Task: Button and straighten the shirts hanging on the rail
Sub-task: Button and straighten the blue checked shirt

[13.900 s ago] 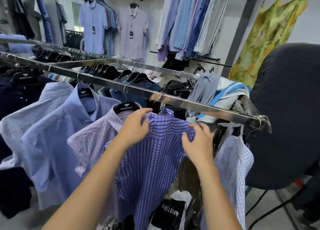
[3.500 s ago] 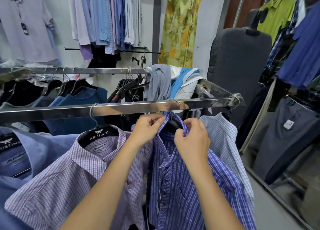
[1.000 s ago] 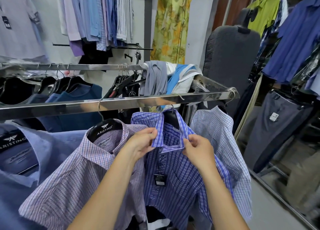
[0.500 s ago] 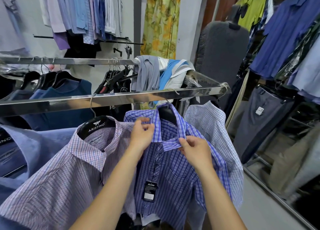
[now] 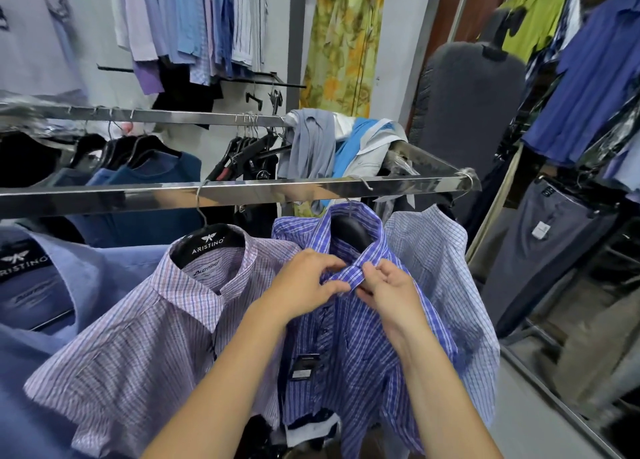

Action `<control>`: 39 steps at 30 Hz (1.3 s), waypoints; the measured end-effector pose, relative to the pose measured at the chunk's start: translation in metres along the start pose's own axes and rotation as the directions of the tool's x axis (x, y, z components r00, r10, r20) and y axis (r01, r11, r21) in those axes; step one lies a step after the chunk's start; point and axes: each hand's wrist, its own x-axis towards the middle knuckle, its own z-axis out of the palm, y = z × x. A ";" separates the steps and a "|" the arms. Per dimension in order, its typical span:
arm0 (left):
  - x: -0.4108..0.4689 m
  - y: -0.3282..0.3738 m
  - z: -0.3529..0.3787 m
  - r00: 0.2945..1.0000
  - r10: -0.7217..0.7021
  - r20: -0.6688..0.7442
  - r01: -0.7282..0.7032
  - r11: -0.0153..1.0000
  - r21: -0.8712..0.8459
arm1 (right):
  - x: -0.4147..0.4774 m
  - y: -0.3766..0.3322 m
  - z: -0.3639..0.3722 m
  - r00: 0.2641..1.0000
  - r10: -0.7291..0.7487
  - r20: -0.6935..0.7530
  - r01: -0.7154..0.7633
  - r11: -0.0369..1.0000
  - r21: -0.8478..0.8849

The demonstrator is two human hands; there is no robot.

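Blue shirt (image 5: pixel 363 351) — left hand (image 5: pixel 304 290), right hand (image 5: pixel 393 294) fingers (image 5: pixel 372 271) pinch collar (image 5: pixel 378 247) | lilac shirt (image 5: pixel 149 337) alongside | rail (image 5: pixel 242 193) above

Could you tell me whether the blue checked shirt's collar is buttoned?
Cannot tell: the left hand and right hand pinch the collar together, covering its front.

The left forearm (image 5: pixel 221 382) and the right forearm (image 5: pixel 446 389) are the 2 limbs in view. Both are slender and bare along all of their visible length, from the lower edge of the view up to the wrists. The left hand (image 5: pixel 304 285) and the right hand (image 5: pixel 391 290) are bare too, with slim fingers.
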 end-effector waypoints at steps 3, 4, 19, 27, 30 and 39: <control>-0.001 0.001 0.000 1.000 0.017 -0.016 -0.017 1.000 0.000 | 0.004 -0.003 -0.002 0.998 -0.026 0.061 0.026 1.000 0.000; -0.002 0.002 0.000 1.000 0.018 -0.016 -0.019 1.000 -0.012 | 0.005 -0.005 -0.004 0.997 -0.036 0.062 0.037 0.999 -0.021; 0.003 0.028 0.006 0.999 -0.013 -0.044 -0.003 0.941 -0.338 | 0.048 -0.048 -0.018 0.994 -0.105 0.023 0.107 0.945 -0.310; 0.005 0.031 0.004 0.994 -0.051 0.095 0.090 0.874 -0.478 | 0.079 -0.058 -0.022 0.955 0.160 0.251 -0.108 0.972 -0.208; 0.006 0.034 0.002 0.991 -0.028 0.129 0.082 0.897 -0.434 | 0.084 -0.062 -0.019 0.942 0.157 0.297 -0.104 0.977 -0.187; 0.003 0.036 -0.007 0.988 -0.150 0.042 0.155 0.901 -0.405 | 0.099 -0.062 -0.007 0.883 0.149 0.445 -0.174 0.985 0.016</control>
